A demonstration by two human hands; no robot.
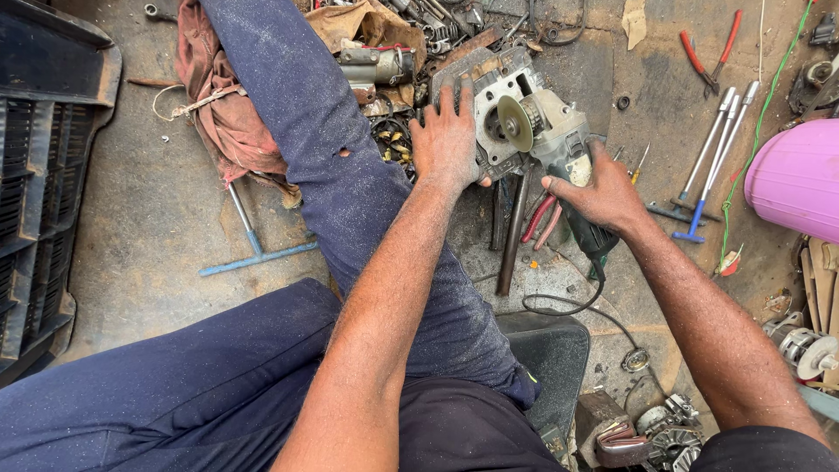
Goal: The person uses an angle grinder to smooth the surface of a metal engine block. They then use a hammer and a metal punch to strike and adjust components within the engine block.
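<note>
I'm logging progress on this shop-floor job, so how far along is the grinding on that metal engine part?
Done: the metal engine part lies flat on the floor among tools, and part of its face looks bright. In hand: the left hand presses it down while the right hand holds the angle grinder, its disc at the part's opening. Left: how much surface remains can't be judged; the T-handle wrenches lie unused nearby.

This is a rough repair workshop, worked at floor level. The stained concrete floor (pixel 157 218) carries a litter of tools: long T-handled wrenches (pixel 712 149) and red-handled pliers (pixel 710 52) toward its right edge, a heap of sockets and metal parts (pixel 437 26) along the top edge, greasy rags (pixel 218 96), and an angle grinder (pixel 559 144) against a metal engine casting (pixel 489 87).
</note>
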